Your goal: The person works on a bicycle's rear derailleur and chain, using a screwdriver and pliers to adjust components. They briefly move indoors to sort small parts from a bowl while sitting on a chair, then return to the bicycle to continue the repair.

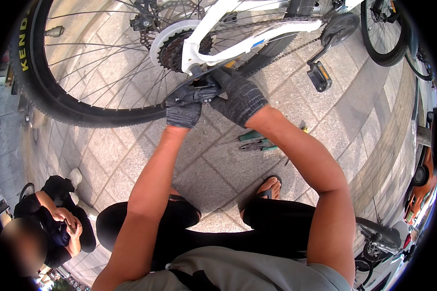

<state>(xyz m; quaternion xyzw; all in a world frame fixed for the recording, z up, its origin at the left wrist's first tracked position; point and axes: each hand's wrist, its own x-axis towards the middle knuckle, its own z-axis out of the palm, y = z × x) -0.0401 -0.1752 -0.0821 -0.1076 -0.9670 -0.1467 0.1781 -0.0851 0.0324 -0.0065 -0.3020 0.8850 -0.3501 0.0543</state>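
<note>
In dark grey knit work gloves, both my hands are at the rear wheel hub of a white-framed bicycle (213,22). My left hand (183,106) is closed on the black rear derailleur (204,91) from its left side. From the right, my right hand (239,97) grips the same derailleur, its fingers partly hidden behind the mechanism and frame end. Just above lies the rear cassette (172,51) with a pale spoke guard (155,43). The chain (289,54) runs right to the crank, where a black pedal (319,76) hangs. The black rear tyre (94,116) curves past my left hand.
Green-handled pliers (260,145) and a green-handled screwdriver (249,136) lie on the paving below my right wrist. A seated person in dark clothes (58,218) is at lower left. Other bicycles stand at the upper right (386,34) and lower right (376,237). An orange car (419,186) is beyond.
</note>
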